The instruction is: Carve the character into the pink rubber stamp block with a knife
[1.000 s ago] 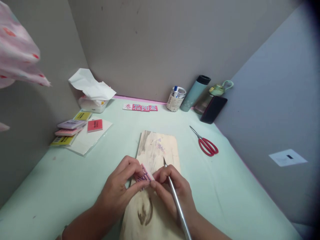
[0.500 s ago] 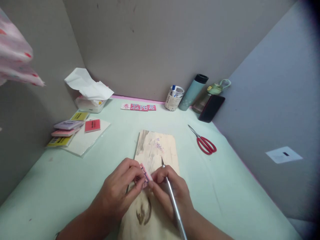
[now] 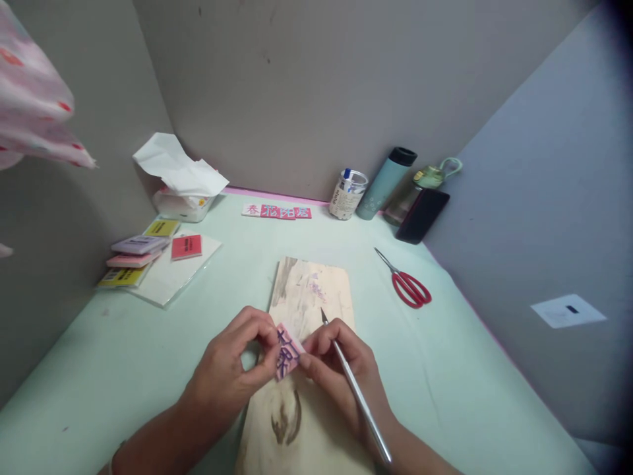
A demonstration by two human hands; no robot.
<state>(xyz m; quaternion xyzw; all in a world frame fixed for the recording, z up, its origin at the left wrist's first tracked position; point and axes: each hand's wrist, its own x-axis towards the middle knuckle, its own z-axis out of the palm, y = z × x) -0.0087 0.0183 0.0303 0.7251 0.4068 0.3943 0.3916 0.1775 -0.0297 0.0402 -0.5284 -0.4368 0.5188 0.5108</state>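
A small pink carving block (image 3: 287, 353) with purple-blue character lines hangs tilted between my two hands, over the wooden board (image 3: 330, 277). My left hand (image 3: 228, 371) pinches its left edge with thumb and fingers. On the opposite edge, the thumb and fingers of my right hand (image 3: 349, 379) press too. That same hand also carries a silver craft knife (image 3: 362, 401), its blade pointing away from me above the board. Dark brown marks show on the near part of the board, and faint purple ones on the far part.
Red-handled scissors (image 3: 409, 285) lie right of the board. Character tiles (image 3: 277, 212) sit in a row at the back, near a can (image 3: 347, 196), a teal flask (image 3: 386, 185) and a phone (image 3: 422, 216). Packaged blocks (image 3: 136, 254) and a tissue box (image 3: 184, 203) stand left.
The block has turned so that more of its marked face shows. My left fingers have opened up around it, and the knife's handle has swung slightly right.
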